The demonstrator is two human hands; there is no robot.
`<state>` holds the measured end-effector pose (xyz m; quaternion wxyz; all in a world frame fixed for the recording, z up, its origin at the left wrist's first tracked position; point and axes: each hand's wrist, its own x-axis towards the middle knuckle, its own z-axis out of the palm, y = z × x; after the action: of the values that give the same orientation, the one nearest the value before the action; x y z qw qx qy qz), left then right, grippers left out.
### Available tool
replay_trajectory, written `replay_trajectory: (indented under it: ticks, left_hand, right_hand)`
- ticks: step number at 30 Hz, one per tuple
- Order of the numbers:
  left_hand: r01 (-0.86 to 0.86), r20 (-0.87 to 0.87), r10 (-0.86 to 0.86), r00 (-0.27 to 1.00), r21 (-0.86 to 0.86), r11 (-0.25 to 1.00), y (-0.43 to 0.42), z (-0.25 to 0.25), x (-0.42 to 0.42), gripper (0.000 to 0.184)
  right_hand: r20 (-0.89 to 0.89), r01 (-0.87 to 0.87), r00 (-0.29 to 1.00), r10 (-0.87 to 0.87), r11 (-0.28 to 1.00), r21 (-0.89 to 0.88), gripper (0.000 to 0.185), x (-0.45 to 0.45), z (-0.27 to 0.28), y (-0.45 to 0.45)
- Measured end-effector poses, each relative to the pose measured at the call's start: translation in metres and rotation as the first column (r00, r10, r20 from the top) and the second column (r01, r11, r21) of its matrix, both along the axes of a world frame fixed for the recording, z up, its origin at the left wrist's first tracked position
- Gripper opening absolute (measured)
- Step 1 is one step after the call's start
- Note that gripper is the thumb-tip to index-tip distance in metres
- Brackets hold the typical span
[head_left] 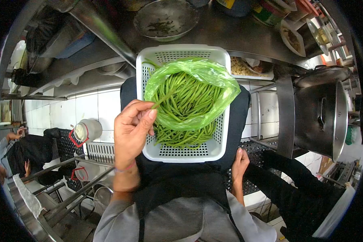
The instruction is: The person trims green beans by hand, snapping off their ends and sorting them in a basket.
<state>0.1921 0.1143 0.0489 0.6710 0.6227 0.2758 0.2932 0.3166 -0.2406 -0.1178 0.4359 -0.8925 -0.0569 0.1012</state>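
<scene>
A pale plastic basket [224, 133] with slotted sides sits on my lap. Inside it, an open green plastic bag [220, 72] is full of long green beans [189, 94], and more loose beans [185, 137] lie between the bag and the basket's near wall. My left hand [134, 123] is at the basket's left rim, pinching one green bean [162, 99] between thumb and fingers. Low at my right side, beside my thigh, is my right hand [240, 163]. Its fingers are drawn together near the thumb; whatever they may hold is too small to make out.
A steel counter [218, 36] runs ahead, bearing a metal bowl [166, 20] with dark scraps. Beneath it is a tray of pale pieces [248, 67]. A large lidded steel pot [316, 117] stands at right, a white bucket [90, 131] at left. Another person [24, 151] is at far left.
</scene>
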Motion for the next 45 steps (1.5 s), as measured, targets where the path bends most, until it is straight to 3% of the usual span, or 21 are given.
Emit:
replay_trajectory:
  ticks: [5,8,11,13,16,23,27,30,33,35,39,40,41,43,45]
  left_hand:
    - [0.074,-0.084,-0.081,0.993,-0.084,0.994,-0.011,0.008,-0.004,0.010]
    - [0.115,-0.140,-0.133,0.981,-0.129,0.985,-0.019,0.010,-0.006,0.006]
    - [0.173,-0.179,-0.188,0.966,-0.094,0.980,-0.027,0.007,-0.011,0.006]
    - [0.184,-0.196,-0.196,0.961,-0.074,0.980,-0.031,0.009,-0.013,0.005]
    - [0.202,-0.202,-0.205,0.958,-0.036,0.979,-0.032,0.011,-0.019,0.004]
    - [0.195,-0.228,-0.196,0.954,-0.028,0.980,-0.024,0.007,-0.025,0.004]
    - [0.208,-0.266,-0.198,0.943,0.009,0.978,-0.030,0.002,-0.015,0.006]
    - [0.398,-0.287,-0.346,0.893,0.146,0.906,-0.041,0.010,-0.008,0.009]
    - [0.420,-0.219,-0.368,0.904,0.289,0.860,-0.061,0.005,0.006,0.013]
    - [0.446,-0.238,-0.391,0.889,0.261,0.856,-0.064,0.007,0.007,0.012]
    - [0.472,-0.169,-0.448,0.878,0.144,0.870,-0.054,0.019,-0.003,0.009]
    - [0.474,-0.133,-0.459,0.878,0.124,0.872,-0.051,0.021,-0.006,0.008]
    - [0.403,-0.079,-0.406,0.910,-0.053,0.914,-0.050,0.021,-0.007,0.009]
    - [0.247,-0.004,-0.271,0.962,-0.404,0.881,-0.048,0.019,-0.008,0.011]
    - [0.191,0.109,-0.159,0.981,-0.429,0.883,-0.043,0.005,-0.007,0.016]
  right_hand:
    - [0.148,0.077,0.985,-0.093,0.991,0.107,0.019,0.023,0.049,0.045]
    - [0.389,-0.085,0.921,-0.004,0.973,0.213,0.010,0.037,0.103,0.096]
    - [0.645,-0.508,0.682,0.345,0.858,0.079,0.020,0.042,0.152,0.133]
    - [0.677,-0.704,0.535,0.505,0.710,0.026,0.027,0.042,0.166,0.155]
    - [0.566,-0.853,0.352,0.746,0.505,-0.135,0.026,0.051,0.167,0.180]
    - [0.496,-0.875,0.464,0.733,0.467,0.129,0.015,0.038,0.138,0.179]
    - [0.530,-0.795,0.562,0.636,0.593,0.131,0.010,0.026,0.129,0.176]
    - [0.479,-0.730,0.646,0.595,0.664,0.160,0.008,0.023,0.123,0.173]
    - [0.447,-0.648,0.734,0.510,0.724,0.238,0.006,0.022,0.121,0.171]
    - [0.417,-0.603,0.779,0.468,0.742,0.292,0.006,0.022,0.121,0.168]
    - [0.095,-0.339,0.937,0.337,0.807,0.483,0.010,0.033,0.108,0.156]
    - [-0.126,-0.205,0.920,0.371,0.730,0.653,0.012,0.037,0.105,0.149]
    - [-0.212,-0.068,0.826,0.523,0.464,0.883,0.013,0.044,0.100,0.144]
    - [-0.203,0.188,0.638,0.742,0.106,0.976,0.013,0.048,0.110,0.145]
    - [-0.215,0.243,0.572,0.792,0.087,0.966,0.012,0.043,0.110,0.148]
